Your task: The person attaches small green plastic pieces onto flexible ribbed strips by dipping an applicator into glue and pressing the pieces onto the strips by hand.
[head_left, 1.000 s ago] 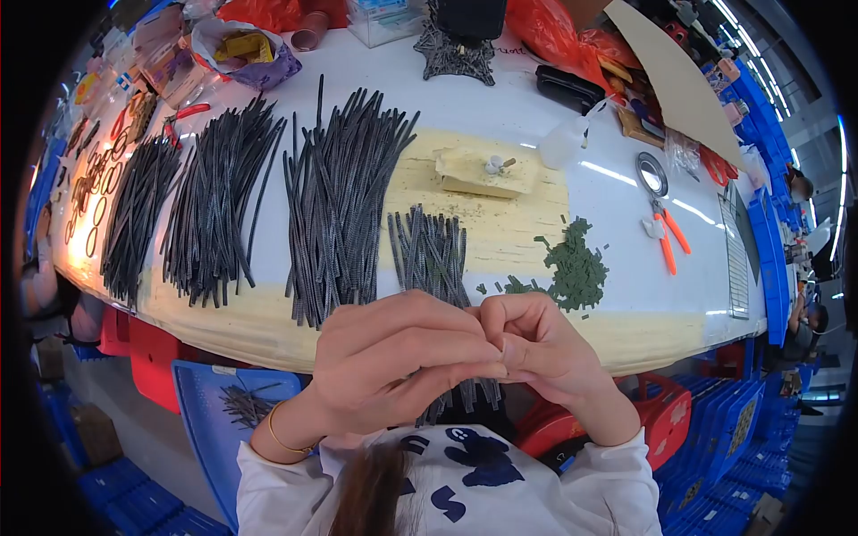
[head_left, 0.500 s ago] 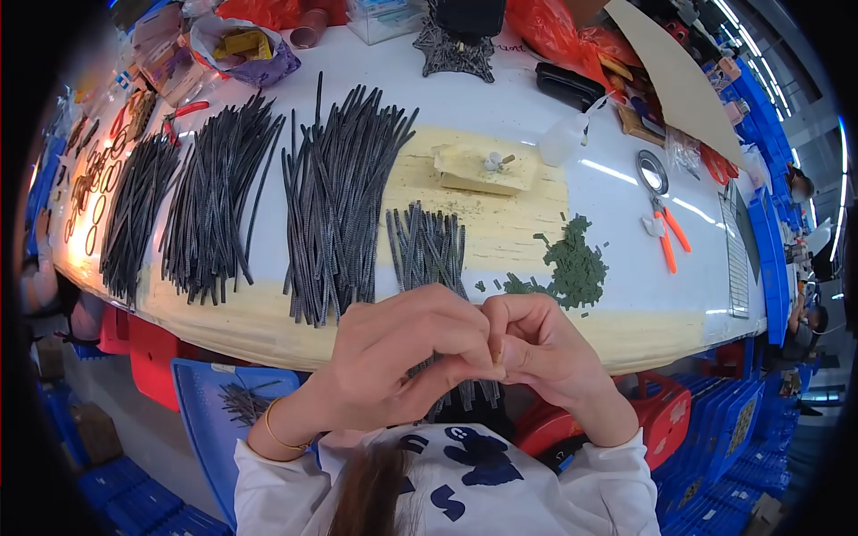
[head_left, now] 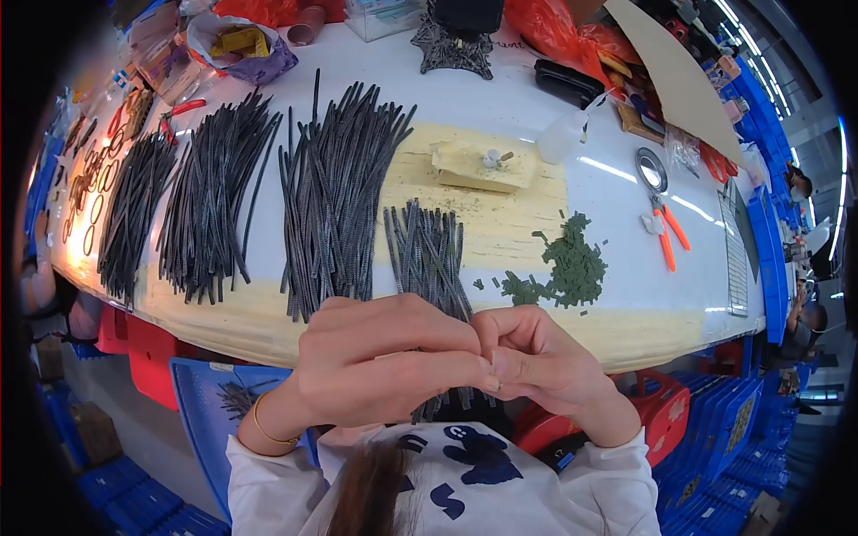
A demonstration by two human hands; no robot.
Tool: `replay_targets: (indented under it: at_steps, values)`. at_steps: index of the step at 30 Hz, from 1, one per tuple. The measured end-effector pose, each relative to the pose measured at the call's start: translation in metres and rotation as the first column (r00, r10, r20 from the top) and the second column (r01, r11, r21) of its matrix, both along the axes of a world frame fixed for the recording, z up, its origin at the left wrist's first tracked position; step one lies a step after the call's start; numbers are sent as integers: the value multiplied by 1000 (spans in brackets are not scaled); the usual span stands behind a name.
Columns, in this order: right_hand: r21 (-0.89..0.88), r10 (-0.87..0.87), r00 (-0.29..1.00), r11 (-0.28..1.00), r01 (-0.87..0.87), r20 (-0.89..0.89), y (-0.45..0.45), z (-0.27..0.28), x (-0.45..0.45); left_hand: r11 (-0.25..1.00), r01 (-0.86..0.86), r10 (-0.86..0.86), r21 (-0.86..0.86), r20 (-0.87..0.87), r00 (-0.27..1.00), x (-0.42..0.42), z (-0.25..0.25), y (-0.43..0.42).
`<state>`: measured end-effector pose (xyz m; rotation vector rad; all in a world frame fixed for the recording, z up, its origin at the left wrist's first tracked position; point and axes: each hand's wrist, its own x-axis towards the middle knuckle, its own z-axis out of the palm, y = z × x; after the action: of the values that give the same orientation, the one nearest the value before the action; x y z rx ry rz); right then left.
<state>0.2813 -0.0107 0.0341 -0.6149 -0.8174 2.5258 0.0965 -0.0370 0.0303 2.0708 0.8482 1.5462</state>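
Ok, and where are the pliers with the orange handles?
In the head view, the orange-handled pliers lie on the person's right side of the white table, just nearer the person than the round metallic object.

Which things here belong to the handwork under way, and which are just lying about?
Probably in use:
- left hand and right hand, fingertips together
- short dark strips
- green pieces

Apparently lying about:
- orange-handled tool
- black case
- purple-and-white bag

Anything between the fingertips is too small to tell.
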Motion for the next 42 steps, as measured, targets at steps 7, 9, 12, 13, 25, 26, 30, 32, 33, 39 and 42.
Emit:
replay_targets:
  at_steps: [7, 9, 12, 13, 25, 26, 30, 32, 33, 39, 42]
  values:
    - [8, -2, 1000, 1000, 1, 28, -1, 2, 1, 999, 40, -40, -5, -41, 998, -5, 3, 2]
    - [21, 12, 999, 1000, -13, 48, 0, 1, 2, 997, 48, -51, -60, -42, 998, -3, 0, 2]
    - [33, 26, 997, 999, -28, 68, 0, -1, 2, 992, 56, -61, -116, -43, 997, -2, -3, 2]
    - [45, 18, 997, 999, -21, 77, 0, -1, 3, 990, 58, -63, -129, -37, 997, -1, -3, 2]
    - [220, -117, 988, 971, 92, 102, -4, 2, 0, 984, 80, -46, -160, 204, 978, 3, -6, -7]
    - [243, -145, 983, 963, 115, 109, -5, 1, 0, 984, 67, -33, -166, 200, 979, 4, -6, -7]
    - [399, -222, 968, 903, 158, 120, -6, 0, 1, 973, 59, -8, -224, 220, 975, 7, -3, -10]
    - [449, -246, 962, 878, 168, 122, -6, 0, 2, 968, 56, 1, -244, 228, 974, 8, -3, -10]
    - [463, -247, 961, 871, 163, 126, -6, 0, 3, 967, 71, -14, -243, 228, 974, 8, -4, -10]
    - [464, -252, 960, 869, 171, 119, -9, -2, 4, 968, 143, -105, -205, 187, 977, 9, -8, -4]
    - [423, -253, 962, 886, 190, 99, -10, -3, 3, 972, 166, -142, -169, 146, 979, 9, -10, -3]
